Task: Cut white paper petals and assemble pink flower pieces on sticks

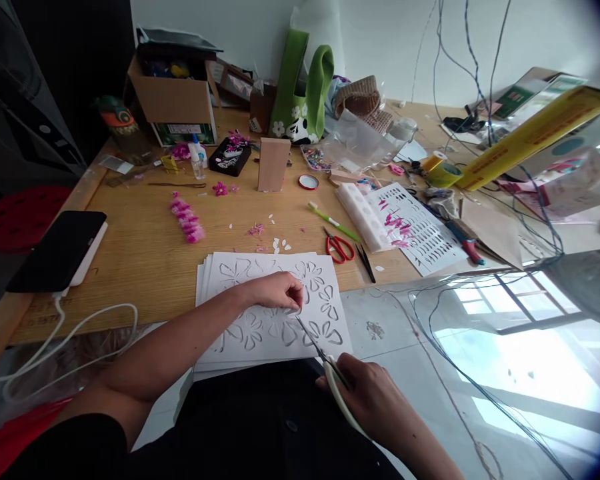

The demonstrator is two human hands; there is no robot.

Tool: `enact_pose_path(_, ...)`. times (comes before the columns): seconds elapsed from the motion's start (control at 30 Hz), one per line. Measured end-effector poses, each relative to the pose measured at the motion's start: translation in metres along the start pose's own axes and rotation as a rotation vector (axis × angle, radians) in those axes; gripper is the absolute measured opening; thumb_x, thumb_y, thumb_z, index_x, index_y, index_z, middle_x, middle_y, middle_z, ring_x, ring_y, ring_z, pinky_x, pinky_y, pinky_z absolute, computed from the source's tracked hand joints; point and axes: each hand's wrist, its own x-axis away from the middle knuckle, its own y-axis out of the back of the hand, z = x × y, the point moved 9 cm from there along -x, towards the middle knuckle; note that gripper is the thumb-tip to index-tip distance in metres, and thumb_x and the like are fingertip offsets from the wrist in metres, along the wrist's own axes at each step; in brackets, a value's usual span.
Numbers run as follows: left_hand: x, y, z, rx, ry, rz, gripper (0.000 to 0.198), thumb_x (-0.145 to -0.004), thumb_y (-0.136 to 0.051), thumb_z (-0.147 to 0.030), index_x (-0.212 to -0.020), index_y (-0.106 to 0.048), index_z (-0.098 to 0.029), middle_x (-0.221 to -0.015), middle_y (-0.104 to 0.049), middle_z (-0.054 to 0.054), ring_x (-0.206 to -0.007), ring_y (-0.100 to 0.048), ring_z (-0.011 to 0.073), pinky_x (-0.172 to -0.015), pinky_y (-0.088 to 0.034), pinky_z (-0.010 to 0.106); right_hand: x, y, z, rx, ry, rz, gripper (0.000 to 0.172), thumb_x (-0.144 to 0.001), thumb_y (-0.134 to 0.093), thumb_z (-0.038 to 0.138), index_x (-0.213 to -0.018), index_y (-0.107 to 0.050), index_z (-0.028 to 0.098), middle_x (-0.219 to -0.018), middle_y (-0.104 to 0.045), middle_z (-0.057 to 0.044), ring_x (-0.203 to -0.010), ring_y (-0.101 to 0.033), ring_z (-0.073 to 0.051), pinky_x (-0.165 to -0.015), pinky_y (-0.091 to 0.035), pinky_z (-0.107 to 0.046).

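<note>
My left hand (pixel 279 291) is closed in a pinch above a stack of white sheets (pixel 275 350) with petal and flower outlines. A small pale piece, perhaps paper, shows at its fingertips; most of it is hidden. My right hand (pixel 367 393) grips a pair of scissors (pixel 325 359) with white handles at the sheets' near right corner. The blades point up and left, and their tips are close under my left fingertips. Whether the blades touch the pale piece I cannot tell. Several white cut petals (pixel 280 245) lie just beyond the sheets.
Red-handled scissors (pixel 339 248), black tweezers (pixel 365 264) and a green toothbrush (pixel 334 221) lie right of the sheets. A wooden block (pixel 273 165) stands behind. Pink fluffy trim (pixel 187 218) and a phone (pixel 60 250) are at left. Cables (pixel 535 200) hang at right.
</note>
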Motion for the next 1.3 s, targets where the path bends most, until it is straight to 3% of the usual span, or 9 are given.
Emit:
enact_pose_path(0.33, -0.003, 0.0, 0.005, 0.026, -0.039, 0.005, 0.007, -0.066, -0.065, -0.007, -0.07, -0.066, -0.013, -0.064, -0.063, -0.001, -0.057, -0.053, 0.0092, -0.056, -0.04, 0.022, 0.0, -0.01, 0.016, 0.22, -0.045, -0.138, 0.035, -0.089, -0.051, 0.05, -0.072, -0.051, 0.021, -0.066, -0.068, -0.008, -0.059, -0.064, -0.023, -0.051, -0.017, -0.029)
enact_pose_path(0.53, -0.002, 0.0, 0.005, 0.026, -0.038, 0.004, 0.007, -0.066, -0.065, -0.008, -0.07, -0.065, -0.013, -0.065, -0.063, -0.001, -0.058, -0.053, 0.0101, -0.058, -0.041, 0.023, 0.004, -0.005, 0.023, 0.312, -0.061, -0.123, 0.032, -0.09, -0.053, 0.048, -0.076, -0.053, 0.02, -0.072, -0.071, -0.01, -0.062, -0.067, -0.026, -0.049, -0.015, -0.029)
enact_pose_path(1.3, -0.002, -0.003, 0.007, 0.037, -0.016, 0.071, 0.008, -0.067, -0.062, -0.009, -0.073, -0.063, -0.014, -0.062, -0.057, -0.003, -0.051, -0.046, 0.0069, -0.051, -0.036, 0.021, -0.004, -0.007, 0.03, 0.368, -0.031, -0.193, 0.036, -0.09, -0.052, 0.053, -0.076, -0.055, 0.02, -0.069, -0.07, -0.009, -0.06, -0.067, -0.026, -0.048, -0.014, -0.029)
